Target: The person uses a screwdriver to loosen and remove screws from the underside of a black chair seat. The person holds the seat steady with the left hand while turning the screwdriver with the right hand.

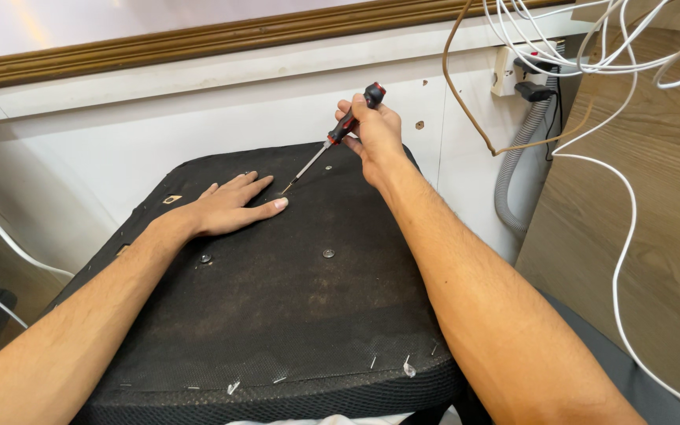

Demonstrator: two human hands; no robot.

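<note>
A black fabric-covered chair seat (277, 315) lies upside down in front of me, its underside up. My left hand (230, 206) rests flat on that fabric, fingers spread and pointing right. My right hand (373, 134) grips a screwdriver (338, 135) with a red and black handle. The metal tip of the tool touches the fabric just beyond my left fingertips. Two round metal screw heads (328, 253) show on the fabric nearer to me, one in the middle and one by my left wrist.
A white wall panel (198, 102) with a wooden moulding stands behind the seat. White and brown cables (592, 71) hang at the upper right near a wall socket (513, 71) and a grey ribbed hose (513, 169). A wooden surface (647, 228) is on the right. Staples line the seat's front edge.
</note>
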